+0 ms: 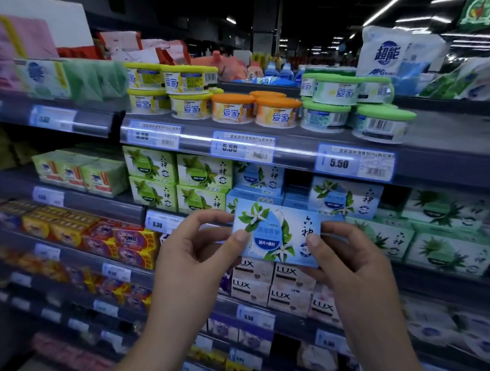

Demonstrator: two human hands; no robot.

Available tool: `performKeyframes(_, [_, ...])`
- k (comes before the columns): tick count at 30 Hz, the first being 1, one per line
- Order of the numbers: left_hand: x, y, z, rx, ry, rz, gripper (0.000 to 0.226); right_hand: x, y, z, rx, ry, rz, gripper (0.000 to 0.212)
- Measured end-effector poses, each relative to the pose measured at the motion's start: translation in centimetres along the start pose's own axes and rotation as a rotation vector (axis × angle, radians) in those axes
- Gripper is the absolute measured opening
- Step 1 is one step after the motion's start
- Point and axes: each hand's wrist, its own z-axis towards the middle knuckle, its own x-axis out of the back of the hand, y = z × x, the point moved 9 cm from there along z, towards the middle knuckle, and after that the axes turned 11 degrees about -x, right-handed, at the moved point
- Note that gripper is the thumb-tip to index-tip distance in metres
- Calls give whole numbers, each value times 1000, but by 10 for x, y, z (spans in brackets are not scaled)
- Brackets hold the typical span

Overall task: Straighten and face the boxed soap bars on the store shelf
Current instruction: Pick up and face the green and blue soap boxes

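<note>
Fingertips [241, 236] of the left hand [191, 259] and the right hand [353, 264] are pinched on the short ends of a blue Liushen soap box [277, 226], held label-outward just before the front edge of the shelf [180, 217], seemingly for return to the gap [297, 181] beside the stacked blue boxes [259, 176].

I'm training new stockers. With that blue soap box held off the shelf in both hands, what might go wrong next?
1. The left hand and right hand only pinch the blue box at its ends; it may slip onto the LUX boxes below.
2. Sliding it back may knock the uneven blue stack behind it askew.
</note>
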Motion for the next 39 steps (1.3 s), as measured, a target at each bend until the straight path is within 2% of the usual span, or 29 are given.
performKeyframes(6, [5,17,-8,-104,-79,27,60,-16,-16,-6,100,-112,1,25])
performKeyframes(13, [23,15,6,-99,-121,-75,69,-41,-25,-11,165,-201,12,36])
performKeyframes(16, [38,10,16,-86,-110,-76,71,-51,-32,-10,180,-161,-8,21])
performKeyframes(20, [57,12,28,-70,-114,-61,65,-63,-25,-8,73,-82,-36,36])
performKeyframes(23, [67,27,37,-145,-154,-46,53,-84,-9,-5,-56,-70,35,38])
performKeyframes(24, [67,33,39,-177,-192,-36,51,-91,0,-3,-104,-72,63,36])
performKeyframes(27, [67,43,44,-229,-285,-52,63,-120,23,-5,-253,-93,121,16])
performKeyframes(31, [76,41,51,-241,-317,-78,55,-147,43,-10,-354,-83,118,32])
performKeyframes(34, [88,37,57,-242,-330,-84,52,-151,42,-11,-332,-24,151,34])
performKeyframes(37, [99,32,61,-254,-341,-107,40,-140,31,-13,-227,129,158,21])
performKeyframes(38, [102,25,62,-219,-340,-141,35,-135,25,-17,-166,195,137,15])
performKeyframes(39, [103,16,64,-150,-342,-183,37,-132,17,-21,-97,246,108,21])
